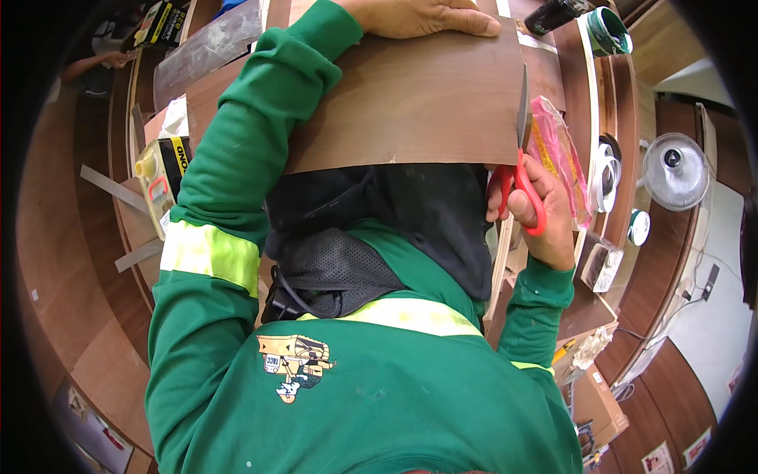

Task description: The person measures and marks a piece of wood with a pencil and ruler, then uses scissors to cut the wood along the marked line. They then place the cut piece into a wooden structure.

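Note:
A brown wood-grain sheet (403, 103), thin and flexible, lies across the workbench in front of my body. My left hand (422, 16) presses on its far part, thumb stretched toward the right edge; some of its fingers are cut off by the top of the view. My right hand (545, 197) grips red-handled scissors (530, 213) at the near right corner of the sheet. Their blades point away from me along the sheet's right edge, one blade showing above the surface. Whatever lies beneath the sheet is hidden.
Right of the scissors lies a pink plastic wrapper (559, 150). A dark can (555, 14) and a green tub (608, 33) stand at the far right, near a white roll of tape (606, 178). To the left is a yellowish container (154, 178). Another person's hand (117, 59) shows far left.

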Demonstrator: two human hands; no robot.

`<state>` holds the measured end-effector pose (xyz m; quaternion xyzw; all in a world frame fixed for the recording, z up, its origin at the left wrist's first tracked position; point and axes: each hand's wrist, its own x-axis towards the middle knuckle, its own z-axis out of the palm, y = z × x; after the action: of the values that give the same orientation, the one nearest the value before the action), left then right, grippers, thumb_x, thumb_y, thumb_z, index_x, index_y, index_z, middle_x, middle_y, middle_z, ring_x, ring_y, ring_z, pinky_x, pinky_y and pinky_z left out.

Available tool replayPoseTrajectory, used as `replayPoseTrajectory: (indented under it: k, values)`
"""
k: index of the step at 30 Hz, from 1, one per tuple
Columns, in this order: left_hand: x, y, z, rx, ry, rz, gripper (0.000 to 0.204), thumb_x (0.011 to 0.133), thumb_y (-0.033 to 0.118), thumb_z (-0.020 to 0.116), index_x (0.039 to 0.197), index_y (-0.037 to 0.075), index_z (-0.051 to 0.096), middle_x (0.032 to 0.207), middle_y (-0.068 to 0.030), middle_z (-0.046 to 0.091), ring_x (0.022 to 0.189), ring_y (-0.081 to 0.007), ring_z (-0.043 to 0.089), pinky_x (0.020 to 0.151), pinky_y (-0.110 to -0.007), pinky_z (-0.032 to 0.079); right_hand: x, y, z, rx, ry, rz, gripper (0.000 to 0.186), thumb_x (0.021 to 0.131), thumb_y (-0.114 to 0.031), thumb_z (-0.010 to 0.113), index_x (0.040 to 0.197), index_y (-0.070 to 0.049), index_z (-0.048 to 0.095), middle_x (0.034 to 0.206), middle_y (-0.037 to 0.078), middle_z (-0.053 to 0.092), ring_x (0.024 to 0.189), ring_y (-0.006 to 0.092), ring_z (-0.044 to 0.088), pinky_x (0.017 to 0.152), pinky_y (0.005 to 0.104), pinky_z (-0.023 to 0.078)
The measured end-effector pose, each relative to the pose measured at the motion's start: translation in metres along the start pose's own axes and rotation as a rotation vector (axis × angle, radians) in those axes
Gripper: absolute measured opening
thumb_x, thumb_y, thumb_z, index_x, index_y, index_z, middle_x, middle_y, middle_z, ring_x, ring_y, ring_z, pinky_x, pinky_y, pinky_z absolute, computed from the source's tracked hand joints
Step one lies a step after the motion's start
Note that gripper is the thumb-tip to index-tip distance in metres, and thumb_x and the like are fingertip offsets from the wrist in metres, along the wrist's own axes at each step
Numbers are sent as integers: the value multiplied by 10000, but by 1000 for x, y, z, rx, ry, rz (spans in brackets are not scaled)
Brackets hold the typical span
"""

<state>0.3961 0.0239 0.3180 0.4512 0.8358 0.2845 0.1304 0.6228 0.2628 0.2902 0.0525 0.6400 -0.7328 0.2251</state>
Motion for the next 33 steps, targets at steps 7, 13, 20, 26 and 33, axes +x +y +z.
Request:
replayPoseTrajectory:
  k: [7,13,20,26,33]
  values:
    - [1,-1,2,4,27,7,524,1059,490,503,1033,31,754,1000,-202,740,923,-362,698,873,-433,526,2,0,1,17,32,1,462,892,-280,811,1190,23,631,850,31,651,709,96,636,669,238,526]
    - [1,3,-1,17,12,0,522,1057,489,507,1041,31,756,1001,-200,740,924,-366,697,874,-432,528,-2,0,1,18,61,68,417,899,-234,794,1185,22,629,860,23,643,714,89,634,665,234,520]
    - [2,7,1,-12,13,-35,511,1049,495,526,1050,37,754,1032,-194,735,947,-357,696,874,-431,531,-5,-3,2,11,31,47,466,898,-286,792,1201,22,619,857,20,630,721,98,631,685,236,509]
    - [3,7,0,-13,-9,-55,512,1045,504,534,1058,42,754,1035,-193,733,944,-352,695,872,-423,532,-5,-2,2,0,32,40,503,901,-327,795,1212,25,617,855,16,628,721,89,626,684,230,512]
    - [4,4,3,-34,2,-49,521,1048,510,527,1072,40,750,1040,-196,731,944,-359,691,871,-429,531,-8,2,0,25,5,12,611,888,-409,818,1248,37,608,854,25,635,727,92,629,683,229,525]
